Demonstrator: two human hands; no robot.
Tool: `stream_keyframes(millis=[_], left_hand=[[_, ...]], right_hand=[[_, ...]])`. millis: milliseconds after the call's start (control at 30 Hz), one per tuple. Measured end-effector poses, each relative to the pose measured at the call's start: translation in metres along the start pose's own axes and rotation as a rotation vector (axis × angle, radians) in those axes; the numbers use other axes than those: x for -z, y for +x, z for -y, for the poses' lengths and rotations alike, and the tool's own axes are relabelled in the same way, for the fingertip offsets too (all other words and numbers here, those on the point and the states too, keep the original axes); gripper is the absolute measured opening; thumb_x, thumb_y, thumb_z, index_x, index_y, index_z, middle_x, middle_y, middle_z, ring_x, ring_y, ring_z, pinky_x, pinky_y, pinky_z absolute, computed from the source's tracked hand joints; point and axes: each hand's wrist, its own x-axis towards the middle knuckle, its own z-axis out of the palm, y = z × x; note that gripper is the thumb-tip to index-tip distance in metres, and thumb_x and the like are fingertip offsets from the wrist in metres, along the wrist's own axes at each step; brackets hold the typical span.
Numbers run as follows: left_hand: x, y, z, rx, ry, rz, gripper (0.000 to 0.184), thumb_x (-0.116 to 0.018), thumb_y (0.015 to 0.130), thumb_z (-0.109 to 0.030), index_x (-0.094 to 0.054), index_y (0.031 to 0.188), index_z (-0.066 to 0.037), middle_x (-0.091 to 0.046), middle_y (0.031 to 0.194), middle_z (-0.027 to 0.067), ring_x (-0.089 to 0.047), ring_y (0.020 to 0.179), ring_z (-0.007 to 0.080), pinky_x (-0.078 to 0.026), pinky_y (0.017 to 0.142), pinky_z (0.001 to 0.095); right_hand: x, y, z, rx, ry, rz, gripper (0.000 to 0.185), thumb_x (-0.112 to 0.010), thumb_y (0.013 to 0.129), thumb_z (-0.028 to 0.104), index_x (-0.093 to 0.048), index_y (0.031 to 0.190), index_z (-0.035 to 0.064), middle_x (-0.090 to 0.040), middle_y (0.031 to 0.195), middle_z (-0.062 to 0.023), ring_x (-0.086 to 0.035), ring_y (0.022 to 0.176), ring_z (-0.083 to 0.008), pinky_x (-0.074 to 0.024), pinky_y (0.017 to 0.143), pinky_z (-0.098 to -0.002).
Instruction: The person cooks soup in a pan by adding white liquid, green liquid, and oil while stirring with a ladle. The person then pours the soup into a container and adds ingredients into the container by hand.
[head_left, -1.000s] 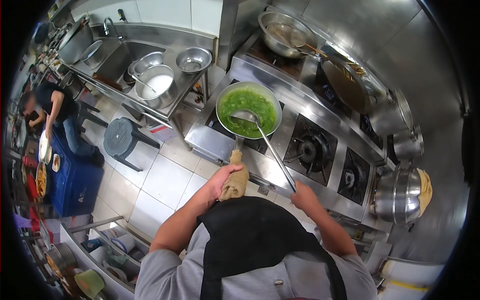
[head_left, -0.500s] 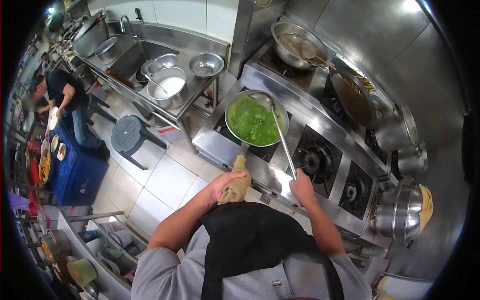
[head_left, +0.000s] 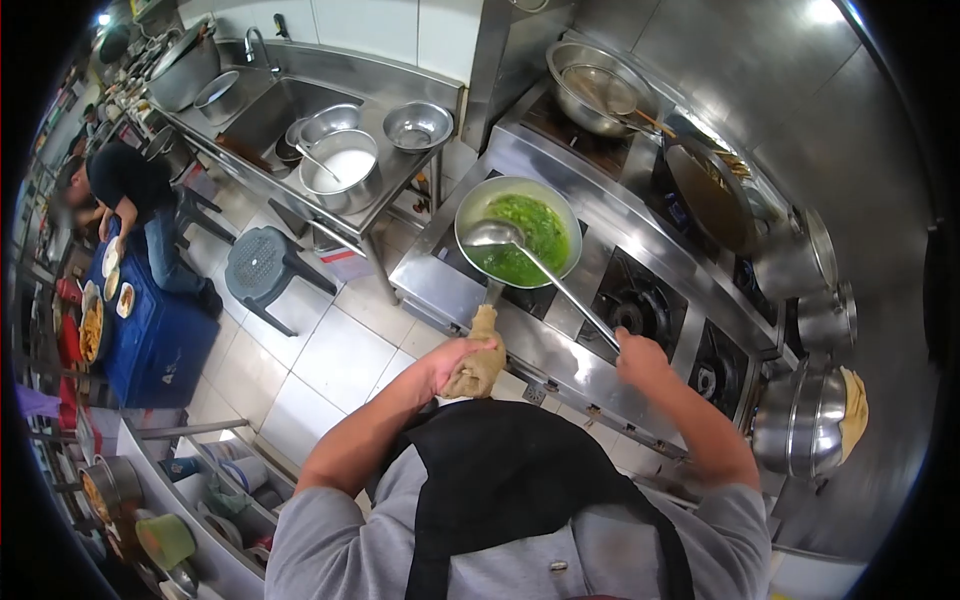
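My left hand [head_left: 463,366] is closed around a beige cloth [head_left: 478,368] wrapped over the handle of a pan [head_left: 570,262] on the stove's front-left burner. Bright green chopped vegetables in liquid [head_left: 530,225] fill the pan. My right hand [head_left: 641,358] grips the far end of a long metal ladle [head_left: 568,290]. The ladle's bowl is at the left side of the pan, over the green food, with its rounded back showing upward. Most of the pan's handle is hidden under the cloth.
Bare burners [head_left: 632,312] lie right of the pan. Behind it stand a steel bowl with a strainer [head_left: 600,90] and a tilted wok [head_left: 705,195]. Left are a pot of white liquid [head_left: 340,172], a plastic stool [head_left: 262,265] and a person [head_left: 135,190] bending over a blue box [head_left: 160,340].
The ladle's bowl has moved from the pan's far right rim to its left side. My right hand has shifted rightward. My left hand keeps its hold on the cloth.
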Motion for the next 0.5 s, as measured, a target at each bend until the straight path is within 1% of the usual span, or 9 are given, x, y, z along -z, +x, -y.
stream_keyframes(millis=[67, 200, 267, 300, 367, 400, 467, 500], left_hand=[[-0.002, -0.002, -0.001, 0.005, -0.001, -0.007, 0.042, -0.076, 0.09, -0.034, -0.06, 0.111, -0.001, -0.07, 0.088, 0.0126, -0.071, 0.07, 0.0268, -0.062, 0.061, 0.0428], [-0.003, -0.007, -0.001, 0.024, -0.034, 0.006, 0.041, -0.076, 0.09, -0.034, -0.061, 0.111, -0.002, -0.07, 0.087, 0.0121, -0.071, 0.07, 0.0268, -0.062, 0.062, 0.043], [-0.002, -0.006, -0.001, 0.027, -0.026, 0.007, 0.041, -0.075, 0.09, -0.035, -0.061, 0.111, -0.002, -0.07, 0.087, 0.0119, -0.071, 0.07, 0.0268, -0.062, 0.062, 0.0427], [-0.001, -0.006, -0.001, 0.021, -0.019, 0.006, 0.041, -0.075, 0.09, -0.035, -0.061, 0.111, -0.003, -0.07, 0.089, 0.0116, -0.071, 0.071, 0.0267, -0.061, 0.063, 0.0421], [-0.001, -0.006, -0.001, 0.019, -0.009, 0.007, 0.041, -0.075, 0.09, -0.035, -0.061, 0.111, -0.003, -0.07, 0.09, 0.0114, -0.071, 0.072, 0.0266, -0.061, 0.064, 0.0415], [-0.001, -0.007, 0.0, 0.002, -0.005, 0.023, 0.041, -0.075, 0.091, -0.035, -0.061, 0.111, -0.003, -0.07, 0.092, 0.0113, -0.071, 0.074, 0.0264, -0.06, 0.064, 0.041], [-0.002, -0.006, 0.002, -0.011, 0.0, 0.041, 0.04, -0.074, 0.091, -0.036, -0.062, 0.112, -0.004, -0.07, 0.093, 0.0111, -0.071, 0.075, 0.0262, -0.06, 0.065, 0.0405], [0.0, -0.004, 0.002, -0.016, -0.005, 0.035, 0.043, -0.075, 0.091, -0.036, -0.061, 0.113, -0.003, -0.07, 0.093, 0.0117, -0.071, 0.075, 0.0267, -0.061, 0.064, 0.0406]], right_hand=[[0.011, -0.018, -0.006, 0.012, -0.07, -0.003, 0.029, -0.059, 0.082, 0.006, -0.056, 0.11, -0.0014, -0.071, 0.091, -0.0283, -0.07, 0.089, -0.045, -0.0557, 0.083, -0.054], [0.013, -0.054, -0.01, 0.008, -0.072, -0.007, 0.029, -0.061, 0.082, 0.007, -0.056, 0.109, -0.0011, -0.071, 0.088, -0.0264, -0.07, 0.086, -0.0441, -0.0558, 0.083, -0.0535], [0.007, -0.077, 0.004, -0.105, 0.024, -0.017, 0.029, -0.062, 0.08, 0.009, -0.055, 0.107, -0.0011, -0.07, 0.092, -0.0286, -0.069, 0.088, -0.0455, -0.055, 0.081, -0.0536], [0.006, -0.089, 0.015, -0.111, 0.026, -0.019, 0.029, -0.062, 0.08, 0.009, -0.055, 0.107, -0.0011, -0.07, 0.092, -0.0286, -0.069, 0.088, -0.0455, -0.055, 0.081, -0.0536], [0.001, -0.11, 0.037, -0.263, 0.309, 0.042, 0.028, -0.063, 0.078, 0.011, -0.056, 0.102, -0.0019, -0.068, 0.091, -0.0299, -0.068, 0.086, -0.0463, -0.0544, 0.078, -0.0526], [-0.008, -0.113, 0.042, -0.269, 0.312, 0.04, 0.028, -0.063, 0.078, 0.011, -0.056, 0.102, -0.0019, -0.068, 0.091, -0.0299, -0.068, 0.086, -0.0463, -0.0544, 0.078, -0.0526], [-0.03, -0.112, 0.047, -0.141, 0.53, 0.079, 0.026, -0.063, 0.077, 0.013, -0.056, 0.096, -0.0033, -0.066, 0.087, -0.0286, -0.068, 0.08, -0.0435, -0.054, 0.072, -0.0499], [-0.037, -0.109, 0.055, -0.193, 0.693, 0.153, 0.025, -0.064, 0.076, 0.013, -0.055, 0.093, -0.0041, -0.064, 0.08, -0.0255, -0.066, 0.072, -0.039, -0.0537, 0.067, -0.0464]])
